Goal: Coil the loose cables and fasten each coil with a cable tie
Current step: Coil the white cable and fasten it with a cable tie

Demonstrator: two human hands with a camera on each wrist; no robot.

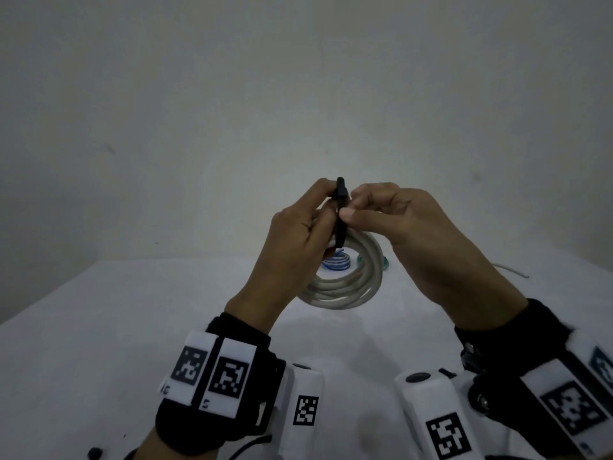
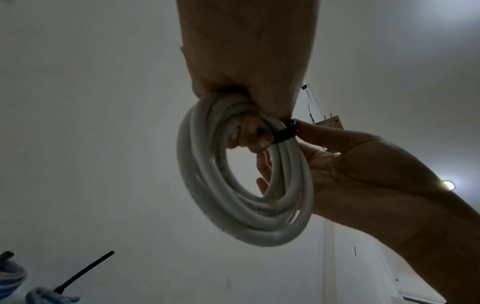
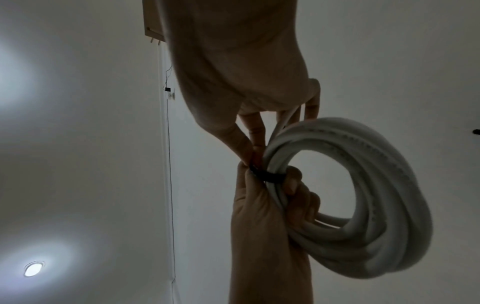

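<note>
A coil of white cable (image 1: 348,287) hangs in the air above the white table (image 1: 99,327). My left hand (image 1: 326,210) grips it at the top, with its fingers (image 2: 246,135) curled through the ring. A black cable tie (image 1: 341,214) wraps the coil's strands there, its end sticking up. My right hand (image 1: 350,209) pinches the tie between thumb and forefinger, right against the left hand. The right wrist view shows the tie (image 3: 265,175) tight round the coil (image 3: 376,226), between the two hands. How the tie's ends join is hidden by fingers.
A blue coiled cable (image 1: 335,262) lies on the table behind the white coil, with something green (image 1: 385,260) beside it. A thin loose cable (image 1: 510,270) trails off at the right edge. Another black tie (image 2: 85,271) shows low in the left wrist view.
</note>
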